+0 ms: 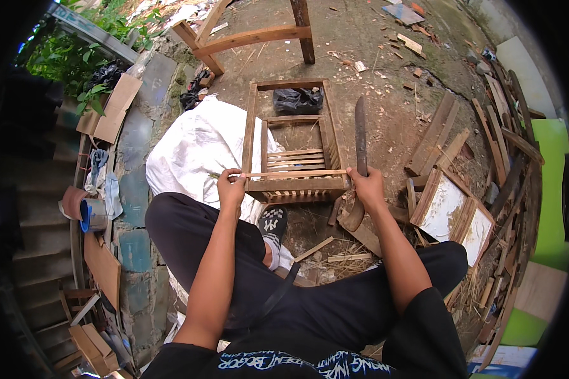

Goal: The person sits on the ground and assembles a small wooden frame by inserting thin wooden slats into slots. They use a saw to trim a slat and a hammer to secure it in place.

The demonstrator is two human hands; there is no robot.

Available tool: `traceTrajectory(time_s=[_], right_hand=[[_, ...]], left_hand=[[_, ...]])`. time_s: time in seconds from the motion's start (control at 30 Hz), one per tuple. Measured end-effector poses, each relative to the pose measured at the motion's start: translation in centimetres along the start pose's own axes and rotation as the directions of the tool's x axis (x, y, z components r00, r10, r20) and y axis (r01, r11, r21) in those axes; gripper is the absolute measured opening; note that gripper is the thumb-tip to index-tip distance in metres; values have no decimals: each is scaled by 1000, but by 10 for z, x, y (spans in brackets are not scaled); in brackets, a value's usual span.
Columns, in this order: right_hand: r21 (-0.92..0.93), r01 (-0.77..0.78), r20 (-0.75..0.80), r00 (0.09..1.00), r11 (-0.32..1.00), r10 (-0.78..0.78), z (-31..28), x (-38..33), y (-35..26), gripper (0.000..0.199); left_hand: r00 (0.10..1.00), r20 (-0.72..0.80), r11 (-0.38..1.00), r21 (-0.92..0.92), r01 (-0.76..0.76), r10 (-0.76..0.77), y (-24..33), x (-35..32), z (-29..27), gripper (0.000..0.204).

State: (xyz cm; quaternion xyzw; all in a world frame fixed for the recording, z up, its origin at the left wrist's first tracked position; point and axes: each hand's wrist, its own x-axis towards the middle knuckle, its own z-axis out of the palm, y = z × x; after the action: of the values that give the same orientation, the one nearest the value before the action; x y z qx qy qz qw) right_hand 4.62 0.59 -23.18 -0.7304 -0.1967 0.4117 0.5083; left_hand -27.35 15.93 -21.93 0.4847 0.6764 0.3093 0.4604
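A thin wooden strip (291, 174) lies across the near top edge of a small slatted wooden frame (253, 129), which stands on the ground before me. My left hand (232, 188) is closed on the strip's left end. At the other end, my right hand (367, 187) pinches the strip between thumb and fingers. A machete (361, 132) with a dark blade also passes through the right hand; its blade points away from me and its curved wooden handle shows below. The right palm's hold on the machete is partly hidden.
White sacking (193, 145) lies left of the frame, and a black plastic bag (297, 100) sits at its far end. A larger wooden frame (253, 41) stands beyond. Boards (433, 136) and scrap wood are piled right. A low block wall (136, 215) runs along the left.
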Motion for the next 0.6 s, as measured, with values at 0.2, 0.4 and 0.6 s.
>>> traceTrajectory(time_s=[0.2,0.4,0.6], right_hand=[[89,11,-41,999,996,-8,-6,3,6,37],[-314,-32,-300,952,949,-67,-29,10,69,51],[-602,-284,-306,945,746,113,-55,-14,138,45]], left_hand=[[997,-57,998,0,-59,59,3,-9,9,16],[991,-61,992,-35,-121,119,2,-9,10,12],[992,-92,996,29,-89,91,12,-18,13,23]])
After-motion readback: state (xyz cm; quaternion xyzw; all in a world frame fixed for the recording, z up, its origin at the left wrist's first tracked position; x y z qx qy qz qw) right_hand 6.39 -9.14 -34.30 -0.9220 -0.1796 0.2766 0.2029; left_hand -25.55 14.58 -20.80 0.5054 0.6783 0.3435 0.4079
